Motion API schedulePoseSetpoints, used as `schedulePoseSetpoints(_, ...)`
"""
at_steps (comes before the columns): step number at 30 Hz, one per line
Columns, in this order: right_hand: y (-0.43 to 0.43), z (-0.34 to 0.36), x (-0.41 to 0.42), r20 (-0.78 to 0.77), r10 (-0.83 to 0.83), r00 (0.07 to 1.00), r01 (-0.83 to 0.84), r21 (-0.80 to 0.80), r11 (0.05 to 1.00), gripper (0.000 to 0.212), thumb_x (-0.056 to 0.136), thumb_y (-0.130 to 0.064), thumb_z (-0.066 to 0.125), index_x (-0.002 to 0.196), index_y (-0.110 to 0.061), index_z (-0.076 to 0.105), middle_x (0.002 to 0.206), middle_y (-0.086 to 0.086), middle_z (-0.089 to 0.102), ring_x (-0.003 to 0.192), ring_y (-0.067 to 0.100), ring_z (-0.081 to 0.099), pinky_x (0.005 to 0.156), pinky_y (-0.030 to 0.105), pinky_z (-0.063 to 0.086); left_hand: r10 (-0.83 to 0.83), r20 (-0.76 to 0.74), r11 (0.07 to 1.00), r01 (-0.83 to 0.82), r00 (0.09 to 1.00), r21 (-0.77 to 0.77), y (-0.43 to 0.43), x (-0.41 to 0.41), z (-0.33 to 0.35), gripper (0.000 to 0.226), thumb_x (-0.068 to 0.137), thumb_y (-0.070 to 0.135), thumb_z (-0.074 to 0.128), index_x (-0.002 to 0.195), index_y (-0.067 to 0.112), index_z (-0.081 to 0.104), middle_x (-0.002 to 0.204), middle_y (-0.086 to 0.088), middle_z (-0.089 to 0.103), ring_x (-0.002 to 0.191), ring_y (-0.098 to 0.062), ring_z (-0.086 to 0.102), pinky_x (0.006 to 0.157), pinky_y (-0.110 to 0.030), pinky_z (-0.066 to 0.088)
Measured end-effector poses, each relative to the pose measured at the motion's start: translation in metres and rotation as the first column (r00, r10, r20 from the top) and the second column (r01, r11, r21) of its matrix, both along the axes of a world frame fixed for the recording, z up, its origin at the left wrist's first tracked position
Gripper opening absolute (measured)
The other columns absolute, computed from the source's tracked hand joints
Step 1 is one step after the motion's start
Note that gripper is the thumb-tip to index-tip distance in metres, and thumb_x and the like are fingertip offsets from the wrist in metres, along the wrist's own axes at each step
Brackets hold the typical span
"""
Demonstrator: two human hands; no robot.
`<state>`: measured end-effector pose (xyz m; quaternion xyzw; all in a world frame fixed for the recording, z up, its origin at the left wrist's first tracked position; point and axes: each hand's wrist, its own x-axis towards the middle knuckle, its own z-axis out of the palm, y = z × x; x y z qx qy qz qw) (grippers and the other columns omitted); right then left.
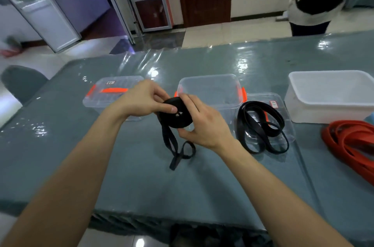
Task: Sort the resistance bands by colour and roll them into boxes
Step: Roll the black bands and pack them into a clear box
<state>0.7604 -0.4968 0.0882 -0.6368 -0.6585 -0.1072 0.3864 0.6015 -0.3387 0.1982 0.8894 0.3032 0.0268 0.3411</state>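
We can read no text, brand or number here. We see two small labels, both too blurred to make out. A white label [110, 82] with dark marks sits on the left clear box [105, 99], between 9 and 10 o'clock from the frame's centre. A second label [273, 104], white with a red edge, sits on the right clear box [286, 133] at 3 o'clock.
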Motion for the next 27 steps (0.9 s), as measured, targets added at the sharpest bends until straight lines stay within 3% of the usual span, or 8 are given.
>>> schedulePoseSetpoints(5,0.036,0.038,-0.005,0.042,0.014,0.999,-0.014,0.005,1.000,0.089,0.079,-0.031,0.077,0.161,-0.020,0.047,0.137,0.007,0.058,0.094,0.033,0.069,0.064,0.045,0.061,0.157,0.342,0.980,-0.104,0.926,-0.168,0.016,-0.021,0.013,0.019,0.088,0.021,0.090,0.106,0.017,0.086,0.093,-0.002,0.085,0.092,-0.016,0.083,0.082,-0.017,0.061)
schedulePoseSetpoints(8,0.064,0.072,-0.005,0.104,-0.034,0.994,0.029,0.045,0.999,0.083,0.076,-0.034,0.077,0.153,-0.014,0.054,0.132,0.012,0.059,0.091,0.036,0.068,0.069,0.048,0.060,0.208,0.481,0.976,-0.147,0.852,-0.162,0.030,-0.021,0.025,0.019,0.088,0.019,0.090,0.107,0.019,0.085,0.094,0.000,0.085,0.093,-0.015,0.083,0.083,-0.018,0.061)
schedulePoseSetpoints(10,0.081,0.091,-0.004,0.112,-0.055,0.992,0.048,0.068,0.997,0.084,0.073,-0.034,0.079,0.148,-0.005,0.054,0.138,0.015,0.056,0.099,0.036,0.067,0.077,0.046,0.060,0.214,0.551,0.973,-0.123,0.806,-0.198,0.040,-0.022,0.035,0.026,0.088,0.017,0.089,0.113,0.020,0.082,0.100,0.000,0.085,0.096,-0.015,0.083,0.084,-0.020,0.062)
schedulePoseSetpoints(13,0.098,0.108,-0.004,0.103,-0.055,0.993,0.047,0.074,0.996,0.088,0.075,-0.037,0.082,0.149,-0.002,0.050,0.144,0.013,0.053,0.116,0.032,0.062,0.084,0.043,0.061,0.176,0.488,0.958,-0.035,0.855,-0.284,0.058,-0.035,0.036,0.040,0.086,0.021,0.089,0.124,0.015,0.079,0.112,-0.007,0.084,0.105,-0.022,0.081,0.092,-0.032,0.065)
schedulePoseSetpoints(15,0.105,0.111,-0.004,0.071,-0.061,0.996,0.055,0.075,0.996,0.089,0.079,-0.042,0.082,0.151,-0.004,0.047,0.143,0.010,0.053,0.120,0.028,0.060,0.087,0.041,0.063,0.126,0.365,0.957,-0.017,0.922,-0.289,0.071,-0.048,0.021,0.030,0.089,0.019,0.089,0.118,0.015,0.081,0.109,-0.010,0.084,0.103,-0.025,0.081,0.091,-0.030,0.064)
schedulePoseSetpoints(18,0.109,0.106,-0.003,0.054,-0.111,0.992,0.106,0.089,0.990,0.093,0.079,-0.038,0.082,0.159,-0.008,0.043,0.138,0.010,0.054,0.114,0.026,0.061,0.084,0.036,0.062,0.130,0.290,0.961,-0.049,0.948,-0.272,0.085,-0.061,-0.012,0.017,0.093,0.016,0.086,0.108,0.011,0.080,0.097,-0.013,0.084,0.092,-0.026,0.082,0.087,-0.026,0.062)
schedulePoseSetpoints(22,0.110,0.083,-0.007,0.052,-0.152,0.987,0.150,0.036,0.988,0.085,0.072,-0.035,0.085,0.149,-0.013,0.054,0.129,0.008,0.054,0.097,0.026,0.063,0.070,0.044,0.063,0.205,0.329,0.947,-0.101,0.922,-0.305,0.097,-0.076,-0.054,0.009,0.099,0.021,0.080,0.104,0.014,0.080,0.092,-0.015,0.082,0.078,-0.022,0.076,0.080,-0.026,0.062)
schedulePoseSetpoints(27,0.108,0.056,-0.008,-0.050,-0.231,0.972,0.233,0.039,0.972,0.081,0.074,-0.044,0.085,0.144,-0.015,0.055,0.129,0.007,0.054,0.092,0.025,0.063,0.068,0.034,0.058,0.290,0.227,0.933,-0.221,0.930,-0.284,0.110,-0.106,-0.102,0.015,0.092,0.008,0.084,0.104,0.014,0.078,0.088,-0.009,0.082,0.074,-0.021,0.076,0.084,-0.034,0.062)
